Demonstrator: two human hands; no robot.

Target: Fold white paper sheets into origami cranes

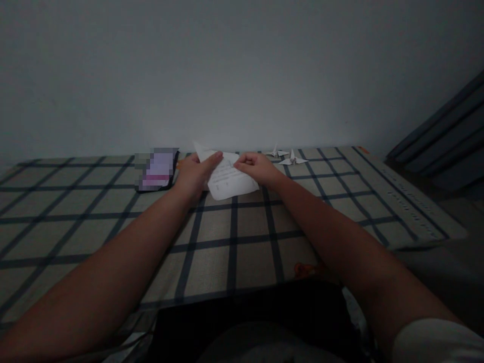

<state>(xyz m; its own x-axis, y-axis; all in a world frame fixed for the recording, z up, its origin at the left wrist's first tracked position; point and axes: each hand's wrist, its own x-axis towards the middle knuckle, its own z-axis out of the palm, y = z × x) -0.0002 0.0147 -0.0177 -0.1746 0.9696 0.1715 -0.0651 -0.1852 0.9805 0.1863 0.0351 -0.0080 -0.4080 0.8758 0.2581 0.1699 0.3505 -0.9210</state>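
Observation:
A white sheet of paper point(231, 184) with lines of writing is held up just above the table, between my two hands. My left hand point(196, 174) grips its left side, the thumb lying across the front and the other fingers behind. On the right, my right hand point(255, 167) pinches the sheet near its upper right edge with thumb and fingertips. One corner of the paper points up beyond my left thumb. Just past my right hand stand two folded paper cranes point(293, 160), one a little behind the other.
A checked cloth point(212, 232) covers the table. Left of my left hand lies a phone point(158, 169) with its screen lit, partly blurred out. A plain wall point(242, 75) rises behind the table. A dark curtain point(446, 136) hangs at the right. Something orange point(305, 270) lies at the near edge.

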